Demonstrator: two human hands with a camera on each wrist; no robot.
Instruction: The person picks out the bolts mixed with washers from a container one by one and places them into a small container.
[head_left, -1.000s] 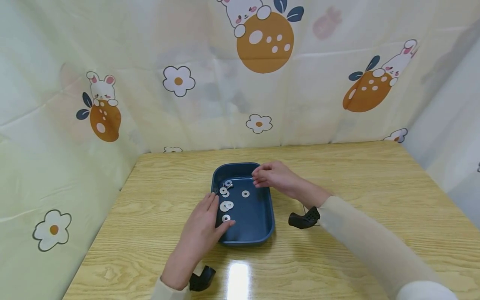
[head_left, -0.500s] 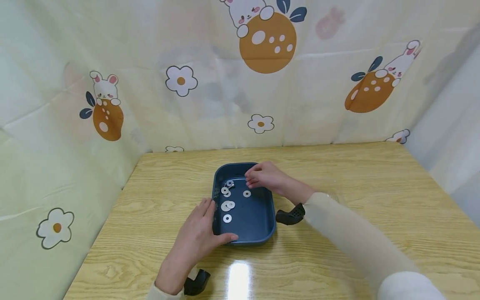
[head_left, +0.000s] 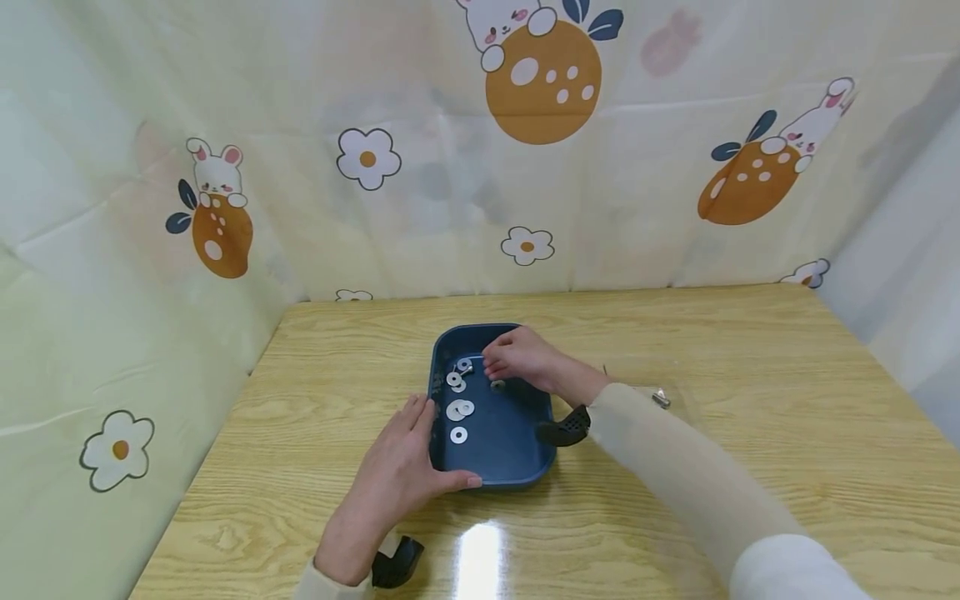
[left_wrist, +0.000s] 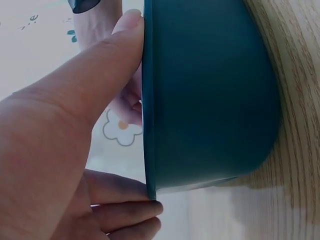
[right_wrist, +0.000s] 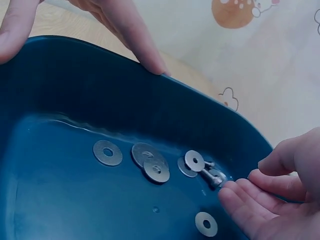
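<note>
A dark blue tray (head_left: 492, 482) sits on the wooden table with several metal washers (right_wrist: 107, 153) lying in it. Some washers overlap, and a bolt (right_wrist: 212, 176) lies among those at the far left inside corner. My left hand (head_left: 399, 467) rests at the near left corner, its fingers straight along the left rim and its thumb (left_wrist: 107, 60) on the near rim. My right hand (head_left: 521, 360) hovers over the far part of the tray, fingers loosely bent, thumb apart, nothing visible between them. A single washer (right_wrist: 206, 224) lies just below its fingertips.
Right of the tray, partly behind my right sleeve (head_left: 652, 450), a small metal piece (head_left: 661, 398) lies on the table (head_left: 750, 358). A patterned curtain (head_left: 435, 225) hangs along the table's far edge. Black camera mounts (head_left: 397, 562) sit at both wrists.
My right hand has moved left and farther in over the tray, near the single washer. My left thumb has shifted from over the tray to its near rim. The metal piece at right has come into view.
</note>
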